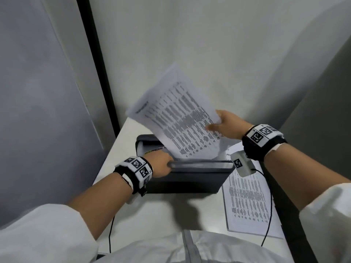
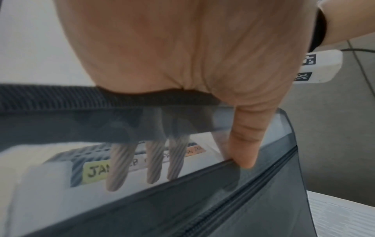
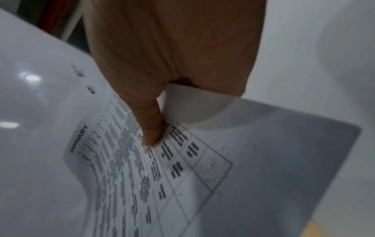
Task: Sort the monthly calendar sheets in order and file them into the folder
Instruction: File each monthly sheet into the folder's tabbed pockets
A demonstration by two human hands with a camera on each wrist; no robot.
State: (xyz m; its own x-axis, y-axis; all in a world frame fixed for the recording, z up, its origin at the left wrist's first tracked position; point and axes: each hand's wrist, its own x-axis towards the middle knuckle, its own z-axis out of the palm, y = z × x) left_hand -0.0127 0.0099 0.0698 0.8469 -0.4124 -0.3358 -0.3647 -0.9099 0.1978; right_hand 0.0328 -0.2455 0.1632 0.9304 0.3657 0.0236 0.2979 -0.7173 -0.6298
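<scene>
The white table carries the grey folder and, just right of it, printed sheets.

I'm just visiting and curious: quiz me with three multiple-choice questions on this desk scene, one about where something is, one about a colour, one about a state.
1. Where do the spare sheets lie?
A. right of the folder
B. inside the folder
C. on the floor

2. What colour is the JAN tab?
A. blue
B. red
C. yellow-green

3. What is the right hand doing?
A. resting flat on the table
B. holding the January sheet in the air
C. hanging idle

Answers: 1 A, they lie on the table beside the folder. 2 C, the left wrist view shows it. 3 B, its thumb pinches the raised paper.
</scene>
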